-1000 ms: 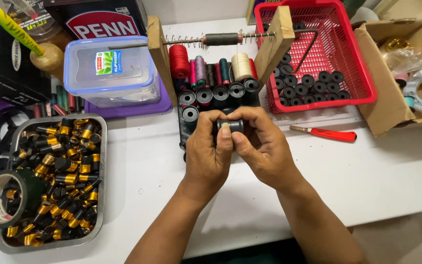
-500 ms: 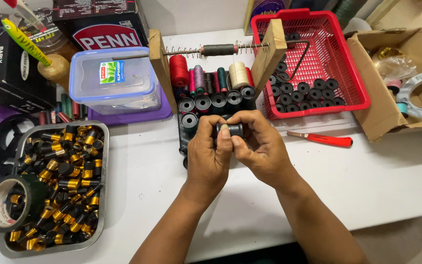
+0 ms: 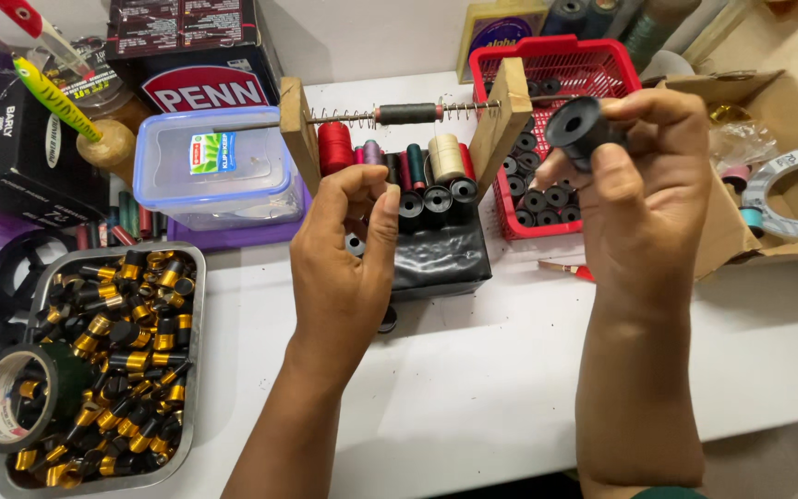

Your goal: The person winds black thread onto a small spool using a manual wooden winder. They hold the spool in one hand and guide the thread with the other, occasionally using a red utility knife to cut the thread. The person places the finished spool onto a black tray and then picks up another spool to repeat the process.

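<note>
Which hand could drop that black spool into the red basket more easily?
Probably the right hand: it already grips the black spool just above the red basket. The left hand sits farther away.

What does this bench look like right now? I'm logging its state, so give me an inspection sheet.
Surface: white table, crowded along the back.
Job's things: black spool pinched in the right hand, raised over the red basket of similar spools; row of black spools on a black block.
Clutter: metal tray of black and gold parts, tape roll, lidded plastic box, cardboard box, thread reels.
Grippers: left hand curled by the block; whether it holds anything cannot be told.
Cables: nothing seen.
Surroundings: wooden frame with a spring rod.
</note>
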